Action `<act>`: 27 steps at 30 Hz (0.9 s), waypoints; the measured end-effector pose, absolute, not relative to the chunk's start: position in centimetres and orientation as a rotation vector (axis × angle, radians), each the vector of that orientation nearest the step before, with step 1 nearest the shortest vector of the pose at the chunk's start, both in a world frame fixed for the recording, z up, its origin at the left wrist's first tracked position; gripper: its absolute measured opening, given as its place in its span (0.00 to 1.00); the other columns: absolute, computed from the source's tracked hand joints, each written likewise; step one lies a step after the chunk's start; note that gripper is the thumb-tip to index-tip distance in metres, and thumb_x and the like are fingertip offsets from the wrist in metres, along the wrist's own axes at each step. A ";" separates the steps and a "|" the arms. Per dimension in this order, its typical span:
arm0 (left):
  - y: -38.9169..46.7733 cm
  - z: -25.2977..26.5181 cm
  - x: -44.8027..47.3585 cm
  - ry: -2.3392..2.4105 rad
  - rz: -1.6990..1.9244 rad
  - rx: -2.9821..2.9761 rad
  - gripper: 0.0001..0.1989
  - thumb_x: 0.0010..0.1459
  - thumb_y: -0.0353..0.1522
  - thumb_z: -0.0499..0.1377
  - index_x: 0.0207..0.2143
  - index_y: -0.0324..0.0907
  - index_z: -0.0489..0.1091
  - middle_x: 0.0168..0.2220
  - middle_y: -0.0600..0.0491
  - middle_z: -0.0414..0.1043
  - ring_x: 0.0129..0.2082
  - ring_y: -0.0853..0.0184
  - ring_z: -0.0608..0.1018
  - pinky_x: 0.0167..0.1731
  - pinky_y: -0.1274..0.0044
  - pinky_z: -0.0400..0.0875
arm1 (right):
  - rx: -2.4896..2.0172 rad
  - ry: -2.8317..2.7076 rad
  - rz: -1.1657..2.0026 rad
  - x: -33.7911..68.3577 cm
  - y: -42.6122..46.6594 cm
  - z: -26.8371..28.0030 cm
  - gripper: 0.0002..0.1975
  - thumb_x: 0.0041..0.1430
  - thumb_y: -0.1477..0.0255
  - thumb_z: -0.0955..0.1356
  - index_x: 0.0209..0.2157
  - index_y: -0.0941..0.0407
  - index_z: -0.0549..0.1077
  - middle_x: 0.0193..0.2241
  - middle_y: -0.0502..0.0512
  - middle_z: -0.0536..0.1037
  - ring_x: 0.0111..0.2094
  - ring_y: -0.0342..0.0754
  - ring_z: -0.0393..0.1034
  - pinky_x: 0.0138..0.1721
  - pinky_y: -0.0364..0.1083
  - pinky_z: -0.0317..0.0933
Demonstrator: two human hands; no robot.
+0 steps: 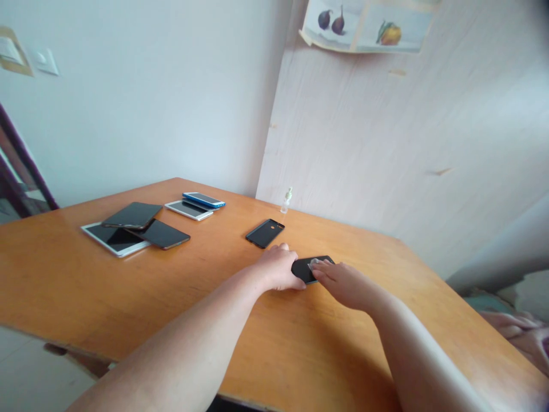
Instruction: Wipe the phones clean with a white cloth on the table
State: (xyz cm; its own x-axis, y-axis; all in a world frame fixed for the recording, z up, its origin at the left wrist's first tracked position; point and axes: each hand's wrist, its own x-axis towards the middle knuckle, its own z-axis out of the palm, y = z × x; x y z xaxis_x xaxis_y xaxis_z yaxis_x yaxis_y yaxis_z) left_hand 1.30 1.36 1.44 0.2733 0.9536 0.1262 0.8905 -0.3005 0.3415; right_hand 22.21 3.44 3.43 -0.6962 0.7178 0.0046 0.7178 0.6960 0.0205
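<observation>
A black smartphone (303,270) lies flat on the wooden table. My left hand (279,268) grips its left end, with the thumb on the near edge and the fingers at the far side. Over the phone's right part, my right hand (338,280) presses a small crumpled white tissue (316,262) against the upper surface with its fingertips. Part of the phone is hidden under both hands. Just beyond them rests a black phone case (266,233) with a round hole.
A small clear pump bottle (287,201) stands near the back wall. At the left lie a white tablet (115,243), a dark tablet (132,215) and a dark phone (166,234), overlapping. Farther back are a white device (189,209) and a blue-edged phone (204,199). The wooden table (206,257) meets the wall.
</observation>
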 end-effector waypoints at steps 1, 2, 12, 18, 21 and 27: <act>1.4 1.4 1.3 1.719 0.458 2.339 0.28 0.40 0.54 0.63 0.39 0.46 0.72 0.40 0.50 0.67 0.41 0.57 0.74 0.40 0.72 0.69 | 1.077 2.930 0.032 21.6 2.9 3.4 0.22 0.69 0.65 0.54 0.53 0.53 0.72 0.54 0.58 0.73 0.55 0.53 0.66 0.53 0.51 0.59; 1.4 1.3 1.3 1.719 0.461 2.341 0.28 0.40 0.54 0.63 0.39 0.46 0.72 0.39 0.50 0.67 0.41 0.57 0.74 0.40 0.72 0.69 | 0.970 2.958 0.007 21.2 2.6 3.4 0.22 0.69 0.65 0.53 0.55 0.52 0.69 0.57 0.57 0.70 0.58 0.53 0.63 0.56 0.52 0.57; 1.6 1.1 1.4 1.730 0.477 2.348 0.30 0.39 0.53 0.64 0.41 0.45 0.70 0.43 0.48 0.68 0.44 0.56 0.73 0.42 0.71 0.69 | 1.532 2.648 0.032 22.5 5.0 3.2 0.22 0.68 0.67 0.52 0.57 0.53 0.67 0.59 0.59 0.68 0.62 0.61 0.56 0.58 0.67 0.48; 1.6 0.6 1.5 1.748 0.560 2.294 0.41 0.40 0.49 0.64 0.54 0.40 0.59 0.52 0.42 0.66 0.52 0.53 0.71 0.50 0.69 0.66 | 1.150 2.971 -0.454 18.5 2.2 2.8 0.24 0.70 0.62 0.51 0.61 0.49 0.63 0.62 0.55 0.63 0.65 0.54 0.50 0.64 0.64 0.35; 1.6 0.7 1.5 1.746 0.568 2.291 0.43 0.40 0.48 0.64 0.56 0.39 0.57 0.52 0.42 0.66 0.53 0.53 0.71 0.50 0.69 0.66 | 1.227 2.948 -0.469 18.6 3.0 2.1 0.24 0.70 0.61 0.50 0.62 0.46 0.61 0.63 0.53 0.62 0.66 0.54 0.48 0.63 0.66 0.34; 1.7 0.7 1.4 1.755 0.550 2.344 0.36 0.38 0.51 0.64 0.49 0.43 0.65 0.47 0.47 0.68 0.48 0.55 0.72 0.45 0.71 0.68 | 1.634 2.716 -0.113 22.8 7.1 1.1 0.24 0.69 0.64 0.53 0.62 0.52 0.61 0.63 0.57 0.61 0.63 0.55 0.54 0.60 0.59 0.50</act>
